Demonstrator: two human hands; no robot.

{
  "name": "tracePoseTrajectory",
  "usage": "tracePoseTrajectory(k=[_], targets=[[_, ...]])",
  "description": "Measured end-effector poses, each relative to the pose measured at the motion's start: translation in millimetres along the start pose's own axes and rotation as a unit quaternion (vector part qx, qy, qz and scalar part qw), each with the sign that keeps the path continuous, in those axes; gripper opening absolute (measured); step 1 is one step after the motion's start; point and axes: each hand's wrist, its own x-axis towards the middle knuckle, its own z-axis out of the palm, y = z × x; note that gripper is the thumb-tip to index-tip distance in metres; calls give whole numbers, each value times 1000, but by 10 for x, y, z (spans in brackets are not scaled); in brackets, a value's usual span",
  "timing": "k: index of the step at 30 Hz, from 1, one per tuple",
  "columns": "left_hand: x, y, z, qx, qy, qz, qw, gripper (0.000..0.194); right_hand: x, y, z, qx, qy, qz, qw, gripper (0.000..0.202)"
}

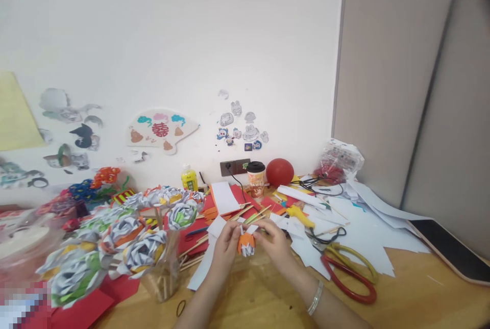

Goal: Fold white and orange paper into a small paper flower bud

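Between my two hands is a small orange and white folded paper flower, just above the wooden table. My left hand pinches its left side. On the other side, the fingers of my right hand are closed on its right edge, and white paper tips stick up between the hands. Finished-looking paper flowers in white, green, orange and yellow crowd the left of the table. Some stand in a clear cup. Scissors with one red and one yellow handle lie right of my right forearm.
Wooden sticks and red and white paper sheets lie behind my hands. A lidded paper cup, a red balloon and a yellow bottle stand by the wall. A yellow glue gun and a phone are on the right.
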Motion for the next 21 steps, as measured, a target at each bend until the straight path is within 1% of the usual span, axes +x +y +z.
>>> tracePoseTrajectory(k=[3,7,10,12,14,15,17,19,21], targets=[[-8,36,-43,45,8,63,997,33,28,-35,-37,-10,-8,-54,998,12],[12,21,-94,87,6,104,991,25,54,-74,-82,-80,-12,-114,990,10],[21,25,-102,125,24,136,983,23,52,-77,-93,-118,-19,-146,982,9],[19,25,-86,145,27,166,975,18,39,-77,-87,-133,-26,-159,978,9],[12,5,-55,143,-2,179,973,13,22,-72,-72,-142,-29,-154,977,11],[7,-17,-35,136,-23,172,975,12,14,-63,-63,-146,-31,-145,978,12],[-6,-81,4,127,-52,139,981,14,4,-22,-42,-154,-45,-120,980,14],[-19,-159,34,137,-65,102,983,14,10,59,-28,-154,-68,-91,981,15],[-32,-225,49,163,-85,90,979,15,36,174,-29,-133,-67,-35,988,14]])
